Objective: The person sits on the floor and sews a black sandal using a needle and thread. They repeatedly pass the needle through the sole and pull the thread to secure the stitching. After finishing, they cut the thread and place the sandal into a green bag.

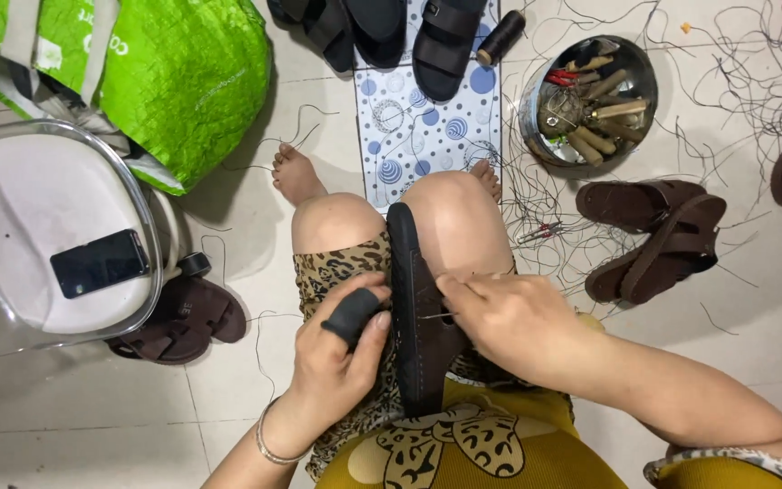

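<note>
Your left hand (pixel 337 349) clamped the sandal (pixel 416 317) between your knees; your right hand (pixel 509 321) pinched a needle (pixel 436 316)

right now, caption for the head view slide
Both hands, left hand and right hand, stitch a dark sandal clamped between the knees.

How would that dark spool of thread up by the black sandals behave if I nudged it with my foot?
The spool of thread lies on its side on the patterned mat, so it would probably roll. It looks small, so likely light and easily sent skidding. A loose strand may trail out and unwind among the thread scraps on the floor.
</note>
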